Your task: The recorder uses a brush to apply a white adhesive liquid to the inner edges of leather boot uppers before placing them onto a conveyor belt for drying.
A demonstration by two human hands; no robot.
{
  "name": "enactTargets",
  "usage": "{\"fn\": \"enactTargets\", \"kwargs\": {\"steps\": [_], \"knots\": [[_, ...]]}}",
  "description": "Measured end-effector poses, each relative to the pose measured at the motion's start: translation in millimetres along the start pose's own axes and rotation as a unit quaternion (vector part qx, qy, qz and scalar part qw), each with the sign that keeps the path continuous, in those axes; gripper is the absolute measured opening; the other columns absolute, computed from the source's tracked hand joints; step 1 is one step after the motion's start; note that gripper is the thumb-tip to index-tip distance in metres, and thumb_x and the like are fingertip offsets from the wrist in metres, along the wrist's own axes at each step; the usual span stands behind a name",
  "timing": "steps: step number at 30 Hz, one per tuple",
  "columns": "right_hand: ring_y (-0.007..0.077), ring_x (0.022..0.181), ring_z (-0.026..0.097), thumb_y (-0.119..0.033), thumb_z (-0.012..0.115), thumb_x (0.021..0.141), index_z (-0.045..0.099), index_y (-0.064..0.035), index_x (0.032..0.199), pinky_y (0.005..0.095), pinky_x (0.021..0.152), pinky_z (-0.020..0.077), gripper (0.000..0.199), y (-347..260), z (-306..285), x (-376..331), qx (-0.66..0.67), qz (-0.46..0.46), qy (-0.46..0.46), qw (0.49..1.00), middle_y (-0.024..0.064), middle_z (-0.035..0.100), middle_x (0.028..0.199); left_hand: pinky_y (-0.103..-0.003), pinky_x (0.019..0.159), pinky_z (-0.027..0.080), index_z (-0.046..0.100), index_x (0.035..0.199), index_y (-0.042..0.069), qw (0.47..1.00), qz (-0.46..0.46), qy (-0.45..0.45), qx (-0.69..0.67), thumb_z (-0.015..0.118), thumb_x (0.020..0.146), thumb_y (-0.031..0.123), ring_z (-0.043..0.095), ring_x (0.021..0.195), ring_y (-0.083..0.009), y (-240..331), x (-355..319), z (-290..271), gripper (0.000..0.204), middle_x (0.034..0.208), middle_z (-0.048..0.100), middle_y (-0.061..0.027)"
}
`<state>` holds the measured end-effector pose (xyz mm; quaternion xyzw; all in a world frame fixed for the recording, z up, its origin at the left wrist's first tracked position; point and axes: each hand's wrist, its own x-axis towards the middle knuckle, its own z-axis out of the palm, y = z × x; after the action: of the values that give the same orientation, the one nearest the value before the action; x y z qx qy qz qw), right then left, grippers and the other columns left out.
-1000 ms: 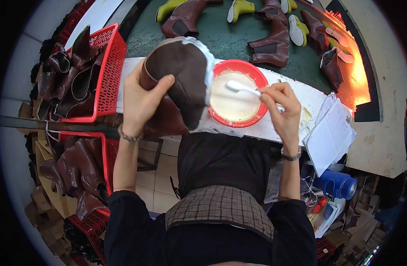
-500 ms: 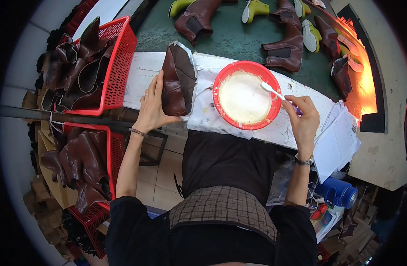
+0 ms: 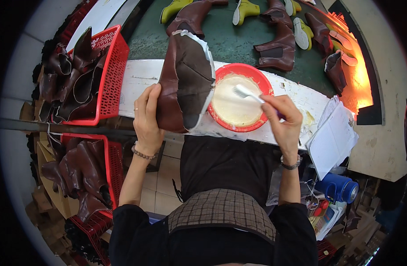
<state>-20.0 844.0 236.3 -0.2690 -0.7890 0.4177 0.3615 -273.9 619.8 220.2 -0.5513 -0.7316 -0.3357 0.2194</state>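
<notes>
My left hand [image 3: 148, 116] is closed on the left side of a brown leather boot upper [image 3: 192, 82], raised off the bench with its dark inner side and pale edge showing. Its right edge overlaps the rim of a red plastic bowl [image 3: 266, 83] from this view. Thick cream-coloured paste [image 3: 232, 108] fills the bowl's bottom. Pinched in my right hand [image 3: 284, 122] is a white toothbrush [image 3: 250, 94], its bristles above the paste and pointing left toward the upper. Most of its handle is hidden by my fingers.
Red baskets [image 3: 110, 80] of boot uppers stand at the left. Brown uppers [image 3: 281, 46] and yellow-green boot forms [image 3: 303, 34] lie on the green table [image 3: 148, 40]. Beyond them, at the right, glows an orange heater [image 3: 360, 88]. White sheets [image 3: 329, 142] and a blue jug [image 3: 338, 188] are at the right.
My left hand has lifted the boot upper and moved it right toward the bowl. My right hand has carried the toothbrush left, and its bristles now show.
</notes>
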Motion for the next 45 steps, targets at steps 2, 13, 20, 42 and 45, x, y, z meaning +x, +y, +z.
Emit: {"fn": "enactTargets", "kwargs": {"steps": [2,13,20,42,45], "knots": [[0.0062,0.071,0.058,-0.006,0.078,0.09,0.081,-0.0068,0.105,0.0218,0.06,0.0416,0.016,-3.9,8.1,-1.5,0.023,-0.001,-0.01,1.0,0.002,0.069,0.087,-0.046,0.101,0.049,0.045,0.151,0.003,1.0,0.02,0.009,0.001,0.074,0.077,-0.002,0.06,0.12,-0.0414,11.4,2.7,-1.1,0.079,0.137,0.059,-0.0218],[0.0086,0.072,0.06,-0.002,0.08,0.086,0.079,-0.0018,0.106,0.0237,0.062,0.0467,0.02,11.1,-15.7,43.3,-0.026,-0.118,0.094,0.988,0.0042,0.066,0.09,-0.046,0.107,0.051,0.038,0.152,0.005,0.988,0.107,0.038,-0.106,0.063,0.098,0.003,0.059,0.129,-0.0387,25.6,2.8,-1.5,0.059,0.145,0.052,-0.0269],[0.0126,0.082,0.063,0.005,0.082,0.081,0.079,-0.0013,0.105,0.0246,0.069,0.051,0.025,0.5,-2.3,5.5,0.038,-0.122,0.072,0.989,0.0061,0.065,0.095,-0.046,0.107,0.047,0.043,0.15,-0.001,0.99,-0.017,0.098,-0.096,0.076,0.083,-0.001,0.058,0.127,-0.0424,49.0,21.7,13.7,0.075,0.143,0.054,-0.0284],[0.0115,0.068,0.063,-0.007,0.079,0.087,0.08,-0.0032,0.098,0.0268,0.058,0.046,0.012,-13.3,-8.4,-2.8,0.004,-0.007,-0.066,0.998,0.004,0.067,0.079,-0.04,0.108,0.046,0.047,0.149,0.0,0.993,0.018,0.109,-0.034,0.069,0.085,-0.009,0.058,0.128,-0.0343,17.3,44.9,40.5,0.069,0.144,0.057,-0.02],[0.0182,0.068,0.065,-0.013,0.079,0.086,0.08,-0.0057,0.092,0.0325,0.059,0.0477,0.009,16.3,-10.1,8.7,-0.148,-0.031,-0.024,0.988,0.0039,0.068,0.08,-0.038,0.114,0.042,0.047,0.149,-0.004,0.972,-0.077,0.063,-0.211,0.064,0.082,-0.014,0.055,0.136,-0.0297,15.2,45.0,7.4,0.07,0.145,0.058,-0.0177]]}}
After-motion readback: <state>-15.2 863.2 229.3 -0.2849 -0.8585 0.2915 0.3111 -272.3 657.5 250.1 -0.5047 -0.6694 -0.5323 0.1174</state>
